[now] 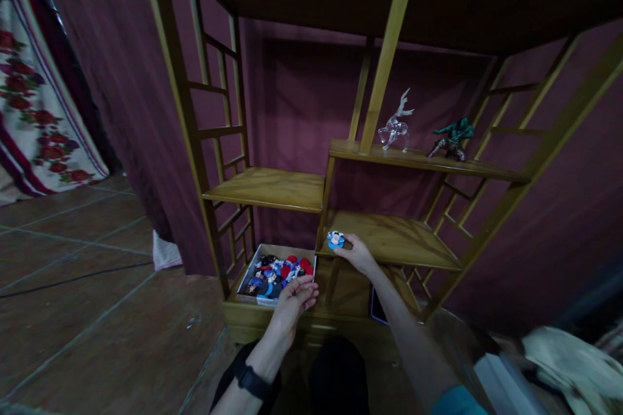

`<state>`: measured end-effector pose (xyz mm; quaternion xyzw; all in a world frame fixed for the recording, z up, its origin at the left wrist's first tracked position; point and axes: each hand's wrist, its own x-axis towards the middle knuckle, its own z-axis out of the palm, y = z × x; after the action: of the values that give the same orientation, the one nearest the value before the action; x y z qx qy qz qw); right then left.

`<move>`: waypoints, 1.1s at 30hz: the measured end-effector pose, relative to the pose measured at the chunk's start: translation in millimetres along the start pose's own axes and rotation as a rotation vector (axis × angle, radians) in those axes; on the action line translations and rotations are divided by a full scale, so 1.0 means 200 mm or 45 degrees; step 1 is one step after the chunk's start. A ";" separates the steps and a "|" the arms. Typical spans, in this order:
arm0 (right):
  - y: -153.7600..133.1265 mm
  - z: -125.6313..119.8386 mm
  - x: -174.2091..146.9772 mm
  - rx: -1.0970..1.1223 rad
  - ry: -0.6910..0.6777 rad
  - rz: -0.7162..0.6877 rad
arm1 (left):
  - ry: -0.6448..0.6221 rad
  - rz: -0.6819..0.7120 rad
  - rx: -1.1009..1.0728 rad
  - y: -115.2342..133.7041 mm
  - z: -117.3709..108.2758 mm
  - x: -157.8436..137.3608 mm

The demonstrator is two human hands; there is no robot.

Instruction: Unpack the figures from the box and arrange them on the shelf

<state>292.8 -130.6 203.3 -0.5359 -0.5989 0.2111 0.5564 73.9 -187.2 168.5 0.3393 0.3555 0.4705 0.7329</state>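
Observation:
My right hand (357,254) pinches a small blue-and-white cartoon figurine (335,240) between thumb and fingers. The figurine is at the front left edge of the lower right shelf (389,238); whether it touches the wood I cannot tell. Lower and to the left, my left hand (298,298) is half curled with nothing visible in it, its fingers loosely apart. Just beyond it, a shallow white box (250,267) stands on the bottom board, filled with several small figures and pieces (277,275) in blue, red, black and white. My left hand overlaps the box's front right corner.
A clear glass deer (395,126) and a dark green figure (455,139) stand on the upper right shelf. The wooden posts (389,55) divide the rack. A phone-like dark object (378,308) leans low beside my right forearm. Pale cloth (567,360) lies at lower right.

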 end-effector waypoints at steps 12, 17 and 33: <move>0.08 -0.01 0.10 -0.069 -0.092 0.013 | 0.130 -0.086 0.044 -0.03 -0.21 -0.07; 0.09 0.00 0.12 -0.135 -0.085 0.009 | 0.226 -0.152 0.025 -0.07 -0.30 -0.07; 0.05 0.00 0.13 -0.079 -0.234 0.017 | 0.386 -0.294 0.012 -0.17 -0.59 -0.08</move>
<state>302.6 -104.1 206.0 -0.5351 -0.6502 0.2444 0.4808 -15.3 -194.2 82.8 0.2249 0.5007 0.4273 0.7184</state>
